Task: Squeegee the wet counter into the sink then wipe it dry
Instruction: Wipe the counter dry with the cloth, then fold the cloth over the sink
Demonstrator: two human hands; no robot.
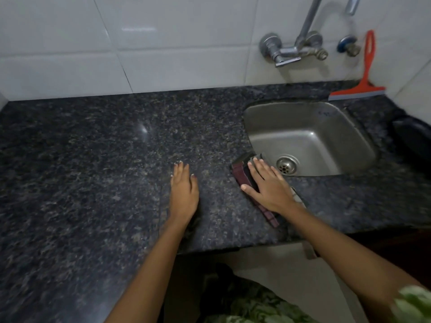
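Right hand (268, 187) flat, fingers spread, pressing dark maroon-checked cloth (245, 173) on speckled black granite counter (93, 159) beside steel sink (310, 127) rim, drying. Left hand (184, 185) flat, empty, bracing. Red squeegee (363, 85) parked against wall, likely finished.

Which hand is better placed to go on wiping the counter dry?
Right. The right hand lies flat on the cloth at the sink's near corner. The left hand rests bare on the counter, apart from the cloth.
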